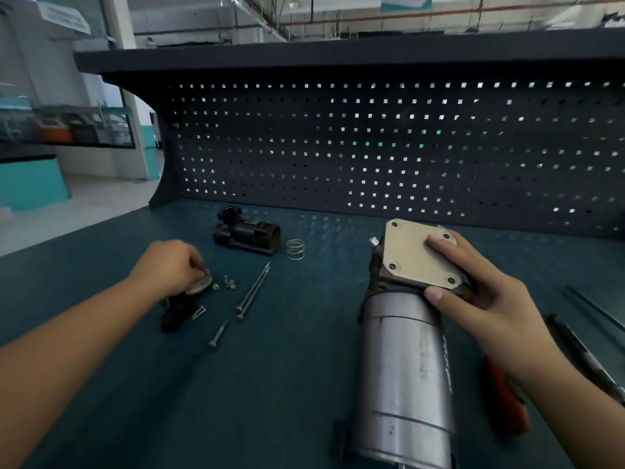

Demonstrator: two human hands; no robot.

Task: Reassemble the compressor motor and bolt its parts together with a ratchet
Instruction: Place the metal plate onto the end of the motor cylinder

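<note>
Head view: the compressor motor (406, 360), a silver cylinder, lay on the teal surface (287, 401) at lower right of the frame, long axis running from the bottom edge up toward centre right. A square plate (411, 255) with four corner holes sat on its far end. Right hand (473, 289) gripped that plate, thumb on the near edge, fingers (439, 245) curled over the far right corner. Left hand (172, 265), centre left, had its fingers clenched around a round metal disc (200, 286) resting on a black part (174, 316). Small screws (227, 283) lay just right of the disc; two long bolts (253, 289) lay side by side further right, a shorter bolt (218, 335) below them. A black housing (247, 235) and a wire spring (295, 249) sat near the pegboard (372, 147). A red-handled tool (504, 397) and a dark tool (581, 353) lay at the right edge; type could not be told.
</note>
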